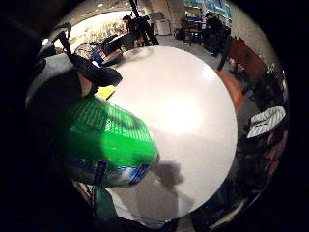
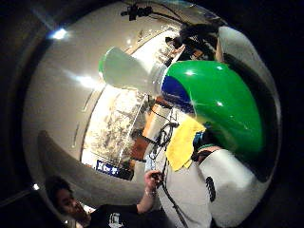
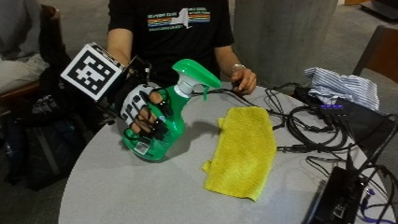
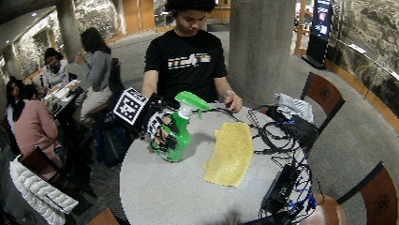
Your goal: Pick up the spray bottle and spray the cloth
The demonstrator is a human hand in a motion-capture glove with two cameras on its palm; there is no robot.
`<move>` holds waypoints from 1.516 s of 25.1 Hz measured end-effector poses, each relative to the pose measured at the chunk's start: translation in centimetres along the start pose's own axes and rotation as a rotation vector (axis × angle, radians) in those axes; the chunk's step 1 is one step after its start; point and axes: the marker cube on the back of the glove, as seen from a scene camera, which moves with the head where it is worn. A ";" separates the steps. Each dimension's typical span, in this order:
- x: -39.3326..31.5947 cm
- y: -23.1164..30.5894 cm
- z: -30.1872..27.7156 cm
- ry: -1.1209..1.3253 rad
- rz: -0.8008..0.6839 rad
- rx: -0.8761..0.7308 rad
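Green spray bottle (image 3: pixel 163 122) gripped in gloved right hand (image 3: pixel 142 111), lifted and tilted over the round grey worktop (image 3: pixel 143 186).

Fingers of the right hand were curled round the bottle's body, below the white neck and green trigger head, whose nozzle pointed toward the person's bare left hand (image 3: pixel 244 80). Yellow cloth (image 3: pixel 244 150) lay flat on the worktop just beside the bottle, not touching it, with the bare hand resting on the worktop's far edge near the black cables (image 3: pixel 298 126).
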 end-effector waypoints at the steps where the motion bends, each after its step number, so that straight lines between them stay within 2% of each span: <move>1: -0.2 -0.1 -0.1 0.033 -0.004 -0.020; 7: -0.6 -0.7 -0.3 0.223 -0.045 -0.107; 18: -1.4 -1.4 -0.6 0.410 -0.101 -0.239; 38: -2.1 -1.2 -0.1 0.551 -0.120 -0.281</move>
